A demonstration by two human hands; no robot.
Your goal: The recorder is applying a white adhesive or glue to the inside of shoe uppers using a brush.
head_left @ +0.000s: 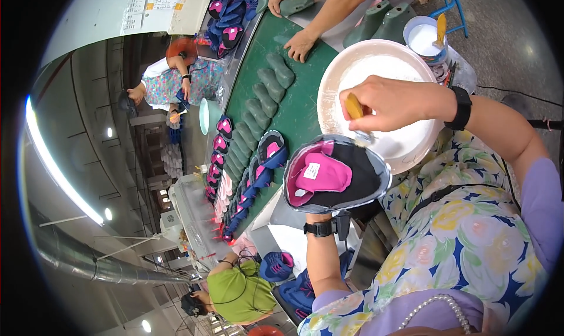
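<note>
Green bench point(320, 74) runs off to the far left, pale pink basin point(325, 95) of white stuff on the right. Pink-and-black shoe upper point(367, 183) is just nearer, hiding the left hand point(318, 217), can't tell its grip. Right hand point(385, 104)'s grip is curled tight round a yellow-handled brush point(353, 105).

One head-worn fisheye camera looks down at close range on the right hand point(388, 104) and across the green counter point(311, 71); the far ceiling point(88, 139) appears at left, tilted sideways, bending toward the round rim.
</note>
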